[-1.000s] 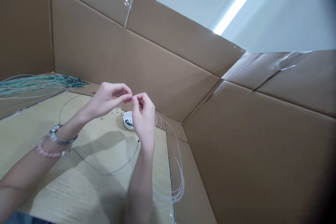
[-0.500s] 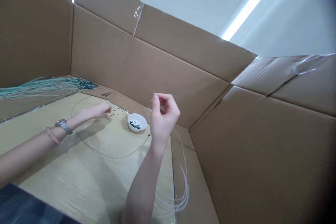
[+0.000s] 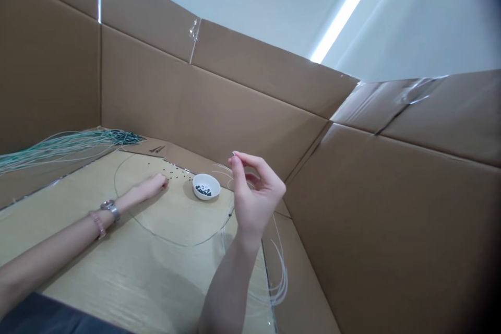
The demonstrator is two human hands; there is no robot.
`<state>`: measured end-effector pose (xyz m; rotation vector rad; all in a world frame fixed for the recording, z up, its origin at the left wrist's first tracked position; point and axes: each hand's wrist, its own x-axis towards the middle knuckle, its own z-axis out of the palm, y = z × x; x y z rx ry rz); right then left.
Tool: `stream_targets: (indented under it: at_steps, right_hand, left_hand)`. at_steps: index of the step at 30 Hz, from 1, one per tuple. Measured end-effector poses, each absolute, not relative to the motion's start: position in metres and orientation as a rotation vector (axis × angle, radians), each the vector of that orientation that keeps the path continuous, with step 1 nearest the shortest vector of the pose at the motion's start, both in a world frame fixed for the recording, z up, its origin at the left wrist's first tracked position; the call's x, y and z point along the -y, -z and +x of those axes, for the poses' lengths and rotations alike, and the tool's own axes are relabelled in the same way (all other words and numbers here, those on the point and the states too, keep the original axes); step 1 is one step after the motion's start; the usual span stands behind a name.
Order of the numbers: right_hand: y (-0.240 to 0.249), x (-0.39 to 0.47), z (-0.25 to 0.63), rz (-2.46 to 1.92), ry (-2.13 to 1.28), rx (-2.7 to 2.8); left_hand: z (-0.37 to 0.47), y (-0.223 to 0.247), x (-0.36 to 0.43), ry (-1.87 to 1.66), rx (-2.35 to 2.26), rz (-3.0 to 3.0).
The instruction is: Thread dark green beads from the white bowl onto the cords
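My right hand (image 3: 258, 195) is raised at the middle, thumb and forefinger pinched on a thin cord, whose pale tip just shows above them. The cord (image 3: 183, 245) hangs from behind this hand and curves in a wide loop over the board, with one dark bead (image 3: 229, 214) on it. Lower on the left, my left hand (image 3: 152, 187) rests on the board with its fingers curled down beside several scattered dark beads (image 3: 177, 177). What those fingertips hold, if anything, is hidden. Between the hands stands a white bowl (image 3: 211, 179) with small dark beads inside.
A bundle of green and white cords (image 3: 86, 143) lies at the back left. Loose white strands (image 3: 282, 287) hang over the board's right edge. Small dark slivers (image 3: 157, 150) lie behind the board (image 3: 136, 276). Cardboard walls (image 3: 168, 88) enclose the space.
My left hand has moved slightly right and settled on the board near the beads. The right hand, still pinched, sits a little farther right. The camera view has shifted slightly.
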<state>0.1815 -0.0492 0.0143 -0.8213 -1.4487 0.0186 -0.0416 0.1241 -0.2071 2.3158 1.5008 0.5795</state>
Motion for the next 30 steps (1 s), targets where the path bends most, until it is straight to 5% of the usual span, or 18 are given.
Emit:
stream_targets:
  at_steps: [30]
  right_hand:
    - [-0.012,0.050,0.150,-0.782,0.130,1.619]
  left_hand:
    - [-0.044,0.184,-0.107,-0.844,-1.436,2.133]
